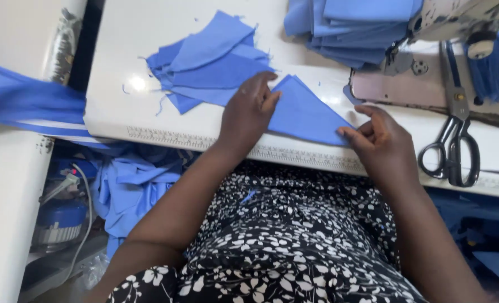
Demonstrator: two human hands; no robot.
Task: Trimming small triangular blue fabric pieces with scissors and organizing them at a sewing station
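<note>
A blue triangular fabric piece (pixel 304 114) lies flat on the white sewing table (pixel 137 118). My left hand (pixel 248 112) presses on the piece's left edge, fingers over the cloth. My right hand (pixel 379 141) pinches the piece's right corner between thumb and fingers, close to the sewing machine's metal bed (pixel 401 90). Just left of my left hand sits a loose pile of cut blue pieces (pixel 210 62).
A stack of folded blue fabric (pixel 350 25) lies at the back by the machine. Black-handled scissors (pixel 454 140) rest on the table to the right. Blue thread (pixel 496 62) hangs at far right. More blue cloth (pixel 126 185) hangs below the table's left edge.
</note>
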